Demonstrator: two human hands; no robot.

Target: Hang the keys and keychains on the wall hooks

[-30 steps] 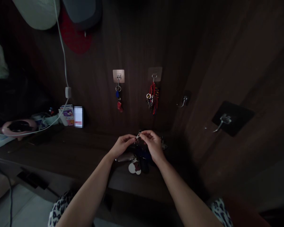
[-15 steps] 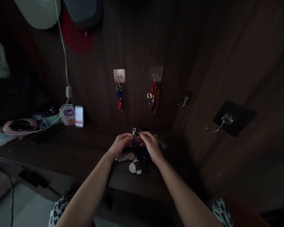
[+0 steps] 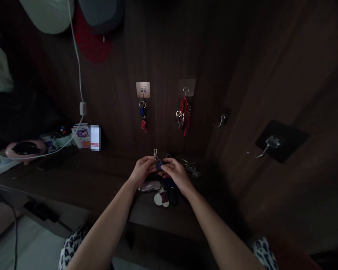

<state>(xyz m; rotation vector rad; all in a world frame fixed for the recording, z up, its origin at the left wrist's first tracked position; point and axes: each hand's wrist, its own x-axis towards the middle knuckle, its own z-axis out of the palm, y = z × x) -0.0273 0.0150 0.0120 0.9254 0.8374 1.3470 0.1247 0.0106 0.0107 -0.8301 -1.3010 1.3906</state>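
Between my two hands is a keychain with a silver clasp (image 3: 155,153) sticking up and a dark blue fob (image 3: 159,164) below it. My left hand (image 3: 143,169) pinches it near the clasp's ring. From the other side, my right hand (image 3: 175,170) has thumb and fingers closed on the fob. Just under the hands, on the dark shelf, lie a shiny pinkish case (image 3: 150,186), a white round charm (image 3: 159,199) with a dark red bow, and a black fob (image 3: 172,196). Silver keys (image 3: 193,171) rest right of my right hand.
On the wall ahead, one hook (image 3: 143,90) holds blue and red key tags; another hook (image 3: 186,90) carries red cords with keys. Two more hooks (image 3: 221,119) (image 3: 272,142) stick out at right. Boxes (image 3: 82,135), a lit phone (image 3: 95,138) and a white cable (image 3: 79,75) are at left.
My right hand has shifted its fingers onto the blue fob, which now shows more plainly. The clasp has moved slightly left and up. The view has shifted a little.
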